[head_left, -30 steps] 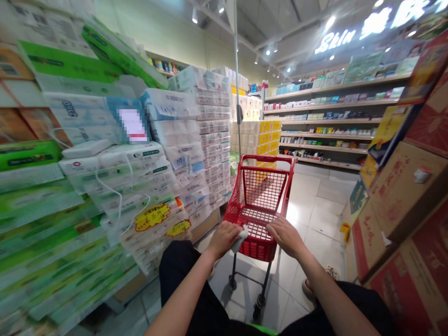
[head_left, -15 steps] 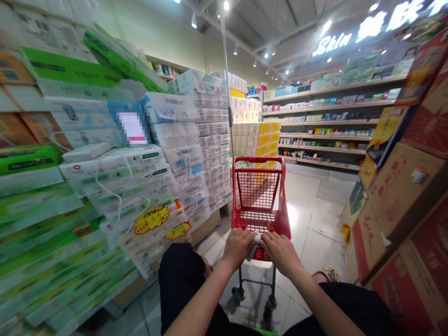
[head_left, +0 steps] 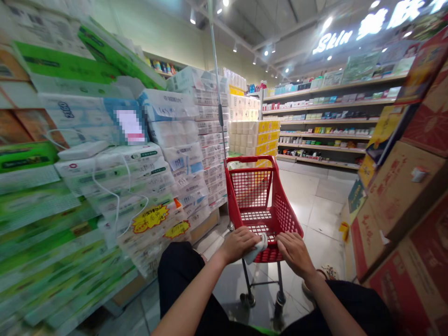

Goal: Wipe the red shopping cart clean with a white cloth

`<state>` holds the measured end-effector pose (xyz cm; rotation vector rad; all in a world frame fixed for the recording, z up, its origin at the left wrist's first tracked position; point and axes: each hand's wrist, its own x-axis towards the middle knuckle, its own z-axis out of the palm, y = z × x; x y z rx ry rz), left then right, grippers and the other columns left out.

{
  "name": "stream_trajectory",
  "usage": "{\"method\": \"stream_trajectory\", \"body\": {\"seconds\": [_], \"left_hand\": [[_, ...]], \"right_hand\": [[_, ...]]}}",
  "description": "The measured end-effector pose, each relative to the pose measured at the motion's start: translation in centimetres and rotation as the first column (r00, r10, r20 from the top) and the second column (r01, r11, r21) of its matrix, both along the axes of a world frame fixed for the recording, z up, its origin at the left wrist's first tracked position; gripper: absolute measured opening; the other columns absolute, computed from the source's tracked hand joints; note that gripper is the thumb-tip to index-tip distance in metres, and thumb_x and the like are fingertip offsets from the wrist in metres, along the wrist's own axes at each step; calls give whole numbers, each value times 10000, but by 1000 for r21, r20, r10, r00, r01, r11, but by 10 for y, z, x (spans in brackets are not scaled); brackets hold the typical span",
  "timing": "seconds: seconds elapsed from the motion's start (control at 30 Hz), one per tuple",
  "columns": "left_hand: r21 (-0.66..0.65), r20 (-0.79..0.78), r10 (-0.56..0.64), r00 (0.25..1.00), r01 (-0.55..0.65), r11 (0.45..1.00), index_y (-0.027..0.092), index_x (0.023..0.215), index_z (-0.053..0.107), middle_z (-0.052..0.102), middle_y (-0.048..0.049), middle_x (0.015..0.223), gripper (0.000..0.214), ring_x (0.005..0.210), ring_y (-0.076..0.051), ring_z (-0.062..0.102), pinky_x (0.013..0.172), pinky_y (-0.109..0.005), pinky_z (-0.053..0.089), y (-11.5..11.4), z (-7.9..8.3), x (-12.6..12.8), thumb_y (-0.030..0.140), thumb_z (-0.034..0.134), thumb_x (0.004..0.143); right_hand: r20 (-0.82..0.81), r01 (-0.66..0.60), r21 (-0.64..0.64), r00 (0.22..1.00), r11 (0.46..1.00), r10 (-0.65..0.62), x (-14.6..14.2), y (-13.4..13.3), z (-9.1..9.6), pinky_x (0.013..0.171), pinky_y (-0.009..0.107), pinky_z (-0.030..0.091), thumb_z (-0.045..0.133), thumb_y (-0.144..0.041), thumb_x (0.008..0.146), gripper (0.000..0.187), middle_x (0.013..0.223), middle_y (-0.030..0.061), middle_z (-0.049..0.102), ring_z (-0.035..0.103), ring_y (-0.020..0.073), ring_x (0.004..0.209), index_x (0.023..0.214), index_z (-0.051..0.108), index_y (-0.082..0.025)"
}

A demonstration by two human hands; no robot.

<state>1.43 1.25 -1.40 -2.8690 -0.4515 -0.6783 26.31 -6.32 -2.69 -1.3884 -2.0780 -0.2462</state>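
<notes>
A small red shopping cart [head_left: 248, 187] with a lattice basket stands in front of my knees, turned slightly to one side. A pale, bunched cloth [head_left: 258, 249] hangs over its near rim. My left hand [head_left: 241, 243] is closed around the cloth, pressed against that rim. My right hand [head_left: 294, 254] has its fingers curled over the rim at the near right corner, gripping the cart. Both thumbs are largely hidden. A thin metal pole [head_left: 217, 84] rises from the cart's far left side.
Stacked tissue packs [head_left: 140, 186] with yellow price tags [head_left: 150, 218] line the left, a white cable [head_left: 117, 205] hanging over them. Cardboard boxes [head_left: 408, 184] are piled on the right. Behind lie yellow-and-white packs [head_left: 268, 137] and shelves of cosmetics [head_left: 325, 119].
The cart has swung round, its near end moving right and its pole left. My right hand has moved right along with the rim, away from my left hand, and more of the cloth shows.
</notes>
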Motion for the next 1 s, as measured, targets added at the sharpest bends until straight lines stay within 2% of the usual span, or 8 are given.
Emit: {"method": "stream_trajectory", "body": {"seconds": [0.1, 0.3, 0.4, 0.53, 0.63, 0.73, 0.87, 1.0], "left_hand": [[14, 36, -24, 999, 24, 1000, 216, 1186, 537, 619, -39, 1110, 298, 1041, -169, 533, 1072, -373, 317, 3, -3, 1, 394, 402, 989], [-21, 194, 222, 956, -222, 975, 209, 1098, 568, 624, -36, 940, 223, 942, -189, 550, 1048, -411, 344, -21, -19, 35, 327, 426, 971], [-21, 224, 265, 938, -267, 963, 193, 1102, 559, 627, -43, 950, 210, 944, -192, 557, 1062, -417, 341, -30, -24, 49, 288, 441, 956], [29, 183, 157, 970, -165, 986, 195, 1146, 546, 638, -38, 981, 241, 959, -174, 568, 1081, -392, 340, -28, -22, 46, 300, 423, 968], [89, 90, 17, 996, -25, 996, 223, 1199, 535, 641, -13, 1053, 261, 1010, -147, 562, 1124, -368, 293, -19, -17, 33, 289, 396, 988], [118, -1, -45, 999, 45, 992, 278, 1216, 542, 628, 6, 1125, 267, 1071, -133, 546, 1154, -368, 238, -6, -10, 21, 289, 396, 993], [114, -51, -52, 997, 58, 992, 303, 1224, 556, 595, 0, 1220, 288, 1158, -150, 511, 1180, -383, 175, 11, -2, 11, 385, 441, 974], [58, 0, 27, 1000, -27, 998, 313, 1257, 540, 549, 14, 1312, 303, 1295, -142, 416, 1202, -393, 91, 25, 6, 3, 352, 408, 986]], "right_hand": [[4, -1, -15, 1000, 1000, 1, 7, 2, 4, 826, 325, 341, 312, -268, 975, 319, 944, 25, 666, 554, 165, 876, 906, 620, -218], [40, 81, -31, 996, 996, -80, -20, 2, 18, 831, 338, 329, 340, -280, 981, 319, 780, 19, 629, 534, 174, 821, 766, 568, -218], [-9, 88, -37, 996, 995, -88, -35, -1, 15, 802, 328, 339, 313, -264, 988, 328, 781, 33, 620, 530, 177, 820, 785, 564, -209], [-88, 69, -17, 994, 997, -70, -29, -5, 3, 783, 323, 347, 297, -266, 992, 339, 772, 32, 611, 521, 174, 788, 776, 552, -205], [-109, 52, 30, 993, 998, -48, -20, -7, -5, 803, 330, 350, 303, -260, 985, 335, 781, 39, 609, 520, 181, 811, 778, 560, -199], [-124, 42, 49, 992, 998, -36, -17, -9, -8, 809, 335, 352, 314, -248, 979, 320, 792, 41, 608, 510, 182, 815, 808, 578, -192], [-120, 43, 43, 992, 998, -38, -16, -9, -7, 815, 339, 350, 323, -232, 975, 301, 801, 39, 611, 504, 182, 819, 849, 593, -189], [-101, 50, 45, 994, 998, -45, -13, -6, -8, 829, 341, 345, 336, -231, 971, 286, 824, 41, 625, 509, 182, 830, 862, 597, -192]]}}
